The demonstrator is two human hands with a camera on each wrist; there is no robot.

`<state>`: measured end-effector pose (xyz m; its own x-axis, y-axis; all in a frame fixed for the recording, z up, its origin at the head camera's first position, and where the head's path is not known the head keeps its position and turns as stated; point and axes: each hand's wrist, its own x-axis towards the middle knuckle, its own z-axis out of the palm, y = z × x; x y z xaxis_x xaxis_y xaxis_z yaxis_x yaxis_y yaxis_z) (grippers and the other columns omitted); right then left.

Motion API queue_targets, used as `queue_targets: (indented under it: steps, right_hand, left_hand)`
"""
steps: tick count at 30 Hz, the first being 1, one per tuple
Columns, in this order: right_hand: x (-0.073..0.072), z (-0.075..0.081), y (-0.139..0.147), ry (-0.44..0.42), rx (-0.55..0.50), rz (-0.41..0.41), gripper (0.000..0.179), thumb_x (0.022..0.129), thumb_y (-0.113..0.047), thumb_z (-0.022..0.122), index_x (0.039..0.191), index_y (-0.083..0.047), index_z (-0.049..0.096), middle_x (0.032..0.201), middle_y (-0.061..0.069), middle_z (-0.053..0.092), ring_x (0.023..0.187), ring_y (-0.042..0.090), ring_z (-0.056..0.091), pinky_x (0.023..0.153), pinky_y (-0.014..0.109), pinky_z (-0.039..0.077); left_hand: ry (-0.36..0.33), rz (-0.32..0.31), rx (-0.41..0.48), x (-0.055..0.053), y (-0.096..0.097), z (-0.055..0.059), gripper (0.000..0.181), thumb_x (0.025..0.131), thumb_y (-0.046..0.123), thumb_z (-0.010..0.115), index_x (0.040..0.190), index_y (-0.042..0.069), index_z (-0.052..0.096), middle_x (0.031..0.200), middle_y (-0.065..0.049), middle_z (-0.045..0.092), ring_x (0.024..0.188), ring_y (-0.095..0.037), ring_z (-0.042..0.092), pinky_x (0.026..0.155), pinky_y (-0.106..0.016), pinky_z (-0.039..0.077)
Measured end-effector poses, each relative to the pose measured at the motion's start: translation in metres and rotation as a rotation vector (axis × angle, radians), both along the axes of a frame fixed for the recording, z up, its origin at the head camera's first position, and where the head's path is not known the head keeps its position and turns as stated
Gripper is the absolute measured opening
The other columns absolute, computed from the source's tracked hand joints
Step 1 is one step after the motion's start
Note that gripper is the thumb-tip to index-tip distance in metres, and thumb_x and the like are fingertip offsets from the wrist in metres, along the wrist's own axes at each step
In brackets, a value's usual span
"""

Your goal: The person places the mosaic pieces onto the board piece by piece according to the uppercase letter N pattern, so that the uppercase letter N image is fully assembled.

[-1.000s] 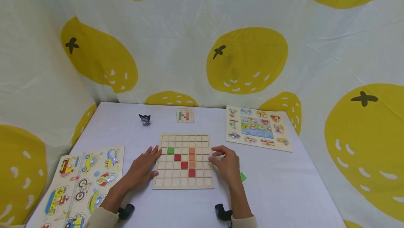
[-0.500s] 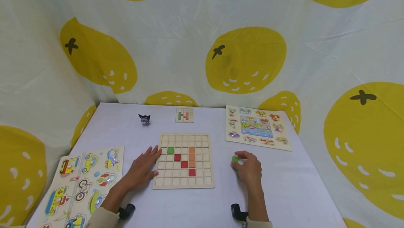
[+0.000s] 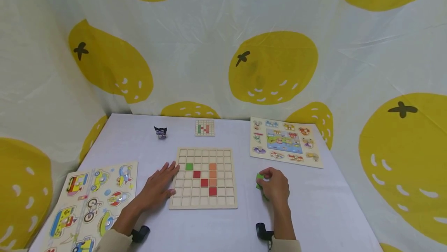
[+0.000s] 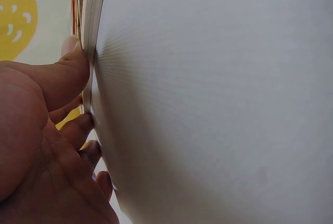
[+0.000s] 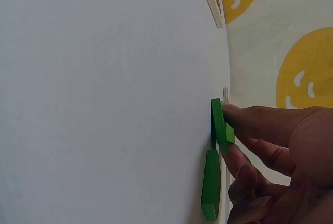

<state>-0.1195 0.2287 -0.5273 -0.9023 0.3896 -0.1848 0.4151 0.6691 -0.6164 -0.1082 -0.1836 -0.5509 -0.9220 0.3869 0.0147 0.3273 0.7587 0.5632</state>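
My left hand lies flat on the table, its fingers spread and touching the left edge of the wooden grid board. On the board sit a green tile, a diagonal of red tiles and a column of orange tiles. To the right of the board, my right hand pinches a green square tile between thumb and fingers, tilted just above the table. At least one other green tile lies beneath that hand, partly hidden by it in the head view.
A small pattern card lies beyond the board, with a dark figurine to its left. An animal puzzle board is at the back right. A vehicle puzzle board lies at the front left, partly under my left forearm.
My right hand has moved right, away from the board's right edge, to the green tiles and now pinches one. My left hand has stayed in place.
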Motion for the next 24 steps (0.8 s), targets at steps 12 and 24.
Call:
queue_targets:
  steps: [12, 24]
  right_hand:
    - [0.000, 0.001, -0.018, 0.054, -0.108, 0.001, 0.014, 0.091, -0.013, 0.080, 0.105, -0.014, 0.078, 0.088, 0.005, 0.069, 0.081, 0.023, 0.059, 0.069, 0.034, 0.040]
    - [0.002, 0.000, -0.050, 0.127, -0.114, 0.100, 0.017, 0.093, -0.010, 0.076, 0.107, -0.020, 0.077, 0.086, 0.002, 0.068, 0.069, 0.018, 0.055, 0.061, 0.031, 0.039]
  left_hand:
    - [-0.039, 0.012, 0.002, 0.000, 0.000, -0.001, 0.084, 0.097, 0.015, 0.076, 0.168, 0.010, 0.031, 0.177, -0.014, 0.023, 0.165, -0.044, 0.016, 0.130, -0.067, 0.018]
    - [-0.051, 0.013, -0.006, -0.001, 0.000, -0.002, 0.085, 0.097, 0.016, 0.076, 0.168, 0.011, 0.030, 0.178, -0.012, 0.021, 0.166, -0.043, 0.015, 0.130, -0.066, 0.017]
